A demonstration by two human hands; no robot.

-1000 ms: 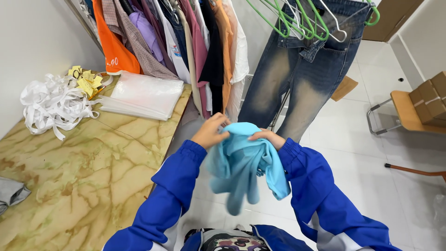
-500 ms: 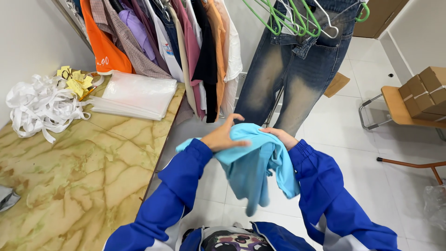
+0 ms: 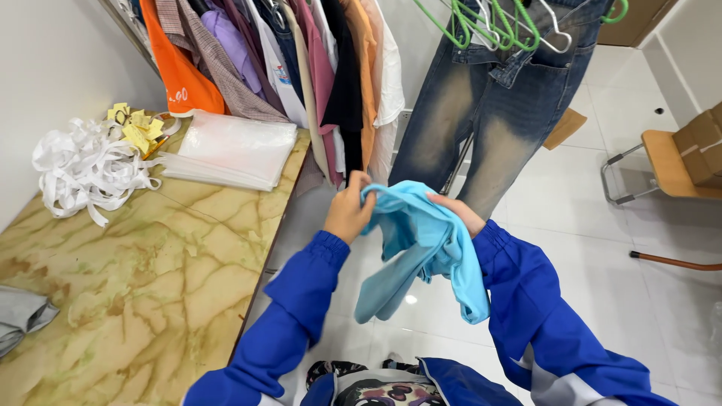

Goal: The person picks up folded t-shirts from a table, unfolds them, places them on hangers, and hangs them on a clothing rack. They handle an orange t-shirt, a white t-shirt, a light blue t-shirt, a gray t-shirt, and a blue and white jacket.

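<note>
White floor tiles lie below as my left hand [image 3: 347, 214] and right hand [image 3: 459, 214] grip a soft light-blue cotton garment [image 3: 421, 252] at centre frame, mid-straightening; next it wants spreading flat.

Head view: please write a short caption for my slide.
Both hands, left hand and right hand, hold a light blue garment beside a marble-patterned table.

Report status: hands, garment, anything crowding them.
Left hand and right hand both grip the light blue garment. Hanging jeans close ahead, marble table left.
</note>
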